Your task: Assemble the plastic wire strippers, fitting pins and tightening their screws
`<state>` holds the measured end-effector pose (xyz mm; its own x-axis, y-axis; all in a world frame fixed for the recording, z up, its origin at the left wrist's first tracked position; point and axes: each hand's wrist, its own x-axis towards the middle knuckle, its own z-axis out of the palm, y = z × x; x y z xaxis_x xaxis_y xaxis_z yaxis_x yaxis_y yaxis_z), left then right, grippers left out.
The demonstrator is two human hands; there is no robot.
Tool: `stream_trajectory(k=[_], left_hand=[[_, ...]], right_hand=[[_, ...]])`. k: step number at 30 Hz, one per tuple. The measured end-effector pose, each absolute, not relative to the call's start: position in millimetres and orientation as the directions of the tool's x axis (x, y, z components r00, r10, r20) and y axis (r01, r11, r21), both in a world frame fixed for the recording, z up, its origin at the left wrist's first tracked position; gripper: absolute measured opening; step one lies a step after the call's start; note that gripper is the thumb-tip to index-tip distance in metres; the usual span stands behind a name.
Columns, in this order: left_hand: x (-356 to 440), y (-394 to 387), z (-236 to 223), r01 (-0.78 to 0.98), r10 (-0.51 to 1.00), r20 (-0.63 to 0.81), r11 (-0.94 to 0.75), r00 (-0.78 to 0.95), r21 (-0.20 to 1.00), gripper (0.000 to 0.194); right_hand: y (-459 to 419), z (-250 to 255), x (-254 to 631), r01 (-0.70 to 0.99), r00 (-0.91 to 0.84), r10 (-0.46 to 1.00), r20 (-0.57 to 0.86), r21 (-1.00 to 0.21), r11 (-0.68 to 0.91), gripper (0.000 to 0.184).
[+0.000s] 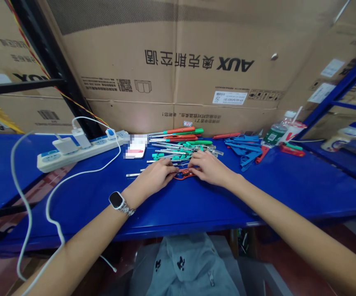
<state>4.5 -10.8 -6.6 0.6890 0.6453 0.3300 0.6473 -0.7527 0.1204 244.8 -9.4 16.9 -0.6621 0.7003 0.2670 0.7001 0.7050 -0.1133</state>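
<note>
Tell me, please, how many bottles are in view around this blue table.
2: a green-labelled bottle beside the cup at the back right of the table, and a blue-capped bottle farther right. Others may be hidden.

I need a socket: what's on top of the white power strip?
Two white adapters and a smaller plug sit on the power strip; whatever lies directly beneath them is covered.

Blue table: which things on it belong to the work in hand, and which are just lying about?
Likely part of the work:
orange piece between the left hand and right hand
green pieces beside the hands
orange tubes behind those

Seemingly just lying about:
power strip
green-labelled bottle
red-and-white cup
</note>
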Motion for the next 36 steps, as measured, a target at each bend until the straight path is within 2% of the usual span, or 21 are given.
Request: stream_trajectory(k=[5,11,17,23,28,31,33,36], left_hand=[[6.3,-13.0,-5.0,0.662,0.632,0.319,-0.749,0.706,0.016,0.026],[11.0,-18.8,-5.9,0.631,0.567,0.311,-0.757,0.763,-0.169,0.038],[14.5,-22.6,-8.8,0.605,0.551,0.262,-0.763,0.792,-0.226,0.043],[15.3,-23.7,-7.6,0.612,0.565,0.250,-0.766,0.786,-0.196,0.045],[14.4,-23.2,-8.4,0.616,0.567,0.265,-0.771,0.780,-0.161,0.044],[13.0,-20.9,-8.2,0.604,0.557,0.273,-0.786,0.784,-0.130,0.043],[11.1,-17.6,-7.9,0.589,0.547,0.292,-0.805,0.784,-0.071,0.039],[7.4,-10.4,-7.6,0.572,0.574,0.340,-0.812,0.745,0.116,0.031]], right_hand=[[-21.9,6.7,249.4,0.688,-0.650,0.686,0.327,-0.131,0.714,0.011],[-27.5,-6.0,251.6,0.699,-0.597,0.695,0.401,-0.165,0.696,0.013],[-29.7,-11.0,253.1,0.672,-0.577,0.708,0.407,-0.257,0.695,0.012],[-32.3,-10.6,253.0,0.641,-0.494,0.769,0.405,-0.428,0.637,0.011],[-32.3,-8.7,248.5,0.648,-0.434,0.816,0.382,-0.497,0.578,0.008],[-28.4,-6.2,244.6,0.689,-0.416,0.842,0.343,-0.485,0.538,0.005],[-25.2,-3.6,242.2,0.730,-0.410,0.860,0.304,-0.456,0.509,0.004],[-21.9,-0.6,240.4,0.762,-0.409,0.875,0.260,-0.431,0.484,0.004]])
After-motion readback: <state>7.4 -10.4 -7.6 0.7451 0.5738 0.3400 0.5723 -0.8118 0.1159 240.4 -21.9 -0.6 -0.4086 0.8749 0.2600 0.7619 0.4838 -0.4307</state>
